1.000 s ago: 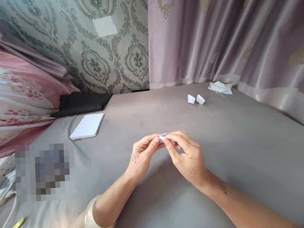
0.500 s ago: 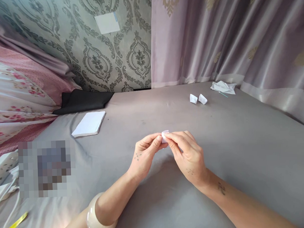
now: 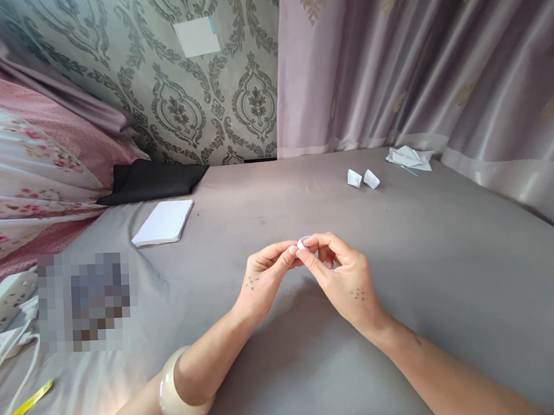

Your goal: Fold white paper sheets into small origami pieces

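Note:
Between my fingertips is a small folded piece of white paper (image 3: 302, 243), mostly covered by them. My left hand (image 3: 268, 274) pinches its left side between thumb and fingers. From the other side, my right hand (image 3: 345, 275) has its thumb and index finger closed on the paper, with the remaining fingers curled behind. Both hands are raised a little over the grey sheet (image 3: 273, 365). Farther off stand two small folded white paper pieces (image 3: 355, 179), side by side.
A stack of white paper (image 3: 163, 222) lies at left, near a black cloth (image 3: 153, 180). Crumpled white paper (image 3: 409, 157) and a thin green stick (image 3: 409, 171) are at the far right. At the left edge are a power strip (image 3: 10, 301) and a yellow strip (image 3: 29, 402).
My right hand has turned and shifted its grip, its thumb now nearer on the paper's front. Less of the paper shows above my fingers. My left hand keeps its pinch.

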Demonstrator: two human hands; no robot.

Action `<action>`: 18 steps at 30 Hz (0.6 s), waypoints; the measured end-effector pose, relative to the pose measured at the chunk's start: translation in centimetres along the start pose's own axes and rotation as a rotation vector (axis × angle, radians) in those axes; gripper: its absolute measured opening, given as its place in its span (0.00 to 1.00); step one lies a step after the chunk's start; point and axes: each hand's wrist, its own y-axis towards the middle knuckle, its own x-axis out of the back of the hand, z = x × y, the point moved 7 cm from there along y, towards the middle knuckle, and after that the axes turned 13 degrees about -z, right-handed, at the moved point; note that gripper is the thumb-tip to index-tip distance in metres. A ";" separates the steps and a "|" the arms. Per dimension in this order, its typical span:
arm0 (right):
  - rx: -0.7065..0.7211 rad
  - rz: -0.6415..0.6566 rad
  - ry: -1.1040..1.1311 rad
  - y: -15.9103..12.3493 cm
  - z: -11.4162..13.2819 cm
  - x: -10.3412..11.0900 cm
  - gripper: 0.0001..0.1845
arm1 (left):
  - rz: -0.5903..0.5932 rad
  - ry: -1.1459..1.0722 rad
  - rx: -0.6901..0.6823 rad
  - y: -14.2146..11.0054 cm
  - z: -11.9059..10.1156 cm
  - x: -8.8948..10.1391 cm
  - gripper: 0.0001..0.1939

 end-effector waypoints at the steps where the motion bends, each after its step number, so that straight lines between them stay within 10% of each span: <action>1: -0.017 0.010 0.013 0.1 -0.1 0.0 0.01 | -0.003 0.007 0.002 0.0 0.0 0.0 0.09; 18: -0.102 0.029 0.033 0.0 -0.5 0.1 0.08 | 0.018 0.035 -0.003 0.0 0.2 0.1 0.11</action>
